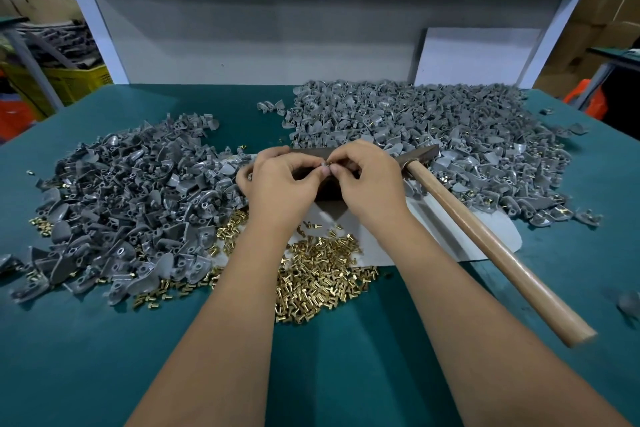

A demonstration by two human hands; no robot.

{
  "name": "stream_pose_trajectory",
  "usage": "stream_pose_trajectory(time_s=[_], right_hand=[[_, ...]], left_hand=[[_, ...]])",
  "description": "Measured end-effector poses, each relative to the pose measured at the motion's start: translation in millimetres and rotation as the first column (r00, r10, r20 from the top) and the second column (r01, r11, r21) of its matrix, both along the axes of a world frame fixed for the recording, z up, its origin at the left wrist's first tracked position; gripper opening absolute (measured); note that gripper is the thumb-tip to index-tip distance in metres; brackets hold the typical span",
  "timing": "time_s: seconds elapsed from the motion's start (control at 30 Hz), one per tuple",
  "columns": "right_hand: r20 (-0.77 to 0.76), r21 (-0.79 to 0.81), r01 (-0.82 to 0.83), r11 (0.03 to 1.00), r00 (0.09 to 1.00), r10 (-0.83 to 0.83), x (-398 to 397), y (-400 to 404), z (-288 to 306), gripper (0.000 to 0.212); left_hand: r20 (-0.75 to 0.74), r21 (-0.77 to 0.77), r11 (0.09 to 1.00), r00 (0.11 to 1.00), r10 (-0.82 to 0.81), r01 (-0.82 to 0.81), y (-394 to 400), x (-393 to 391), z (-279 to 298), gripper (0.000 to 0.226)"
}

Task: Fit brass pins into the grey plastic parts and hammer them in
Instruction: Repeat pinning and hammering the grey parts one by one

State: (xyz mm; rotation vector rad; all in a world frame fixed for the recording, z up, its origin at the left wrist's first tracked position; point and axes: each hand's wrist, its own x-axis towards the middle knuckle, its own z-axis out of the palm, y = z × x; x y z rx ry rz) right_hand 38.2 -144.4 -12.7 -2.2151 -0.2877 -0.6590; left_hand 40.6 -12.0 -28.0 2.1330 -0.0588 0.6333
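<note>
Pinched a small grey part (pixel 323 168) in left hand (pixel 280 180), brass pin (pixel 330 162) nipped in fingertips of right hand (pixel 367 180). Met both over the dark block (pixel 329 191), probably so the fitted piece could drop straight there for striking. Part and pin sat right between the fingertips, mostly hidden. Left hammer (pixel 485 236) lying free at right, pins (pixel 318 277) heaped below wrists.

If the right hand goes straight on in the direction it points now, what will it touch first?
The right hand points up-left, toward the left hand, and their fingertips already meet around a small grey part. So it would press that part and the left fingers first. Depth is hard to judge here.
</note>
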Motion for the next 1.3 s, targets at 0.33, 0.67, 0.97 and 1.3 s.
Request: stream_pose_trajectory(time_s=[0.33, 0.67, 0.97, 1.3], right_hand=[[0.099, -0.431, 0.554, 0.712, 0.813, -0.573, -22, -52, 27, 0.021], [-0.257, -0.529, 0.415, 0.740, 0.753, -0.606, -39, -77, 24, 0.019], [-0.268, -0.214, 0.136, 0.967, 0.944, -0.192, -31, -54, 82, 0.035], [-0.400, -0.537, -0.134, 0.833, 0.910, -0.112, -21, -42, 121, 0.035]], left_hand=[[-0.090, -0.049, 0.999, 0.996, -0.015, 0.011, -3, -5, 4, 0.009], [-0.103, -0.048, 0.998, 0.994, -0.034, 0.029, -2, -11, 8, 0.012], [-0.167, -0.064, 0.998, 0.986, -0.026, 0.015, -2, -11, 12, 0.013], [-0.179, -0.064, 0.998, 0.983, -0.035, 0.024, -2, -10, 9, 0.011]])
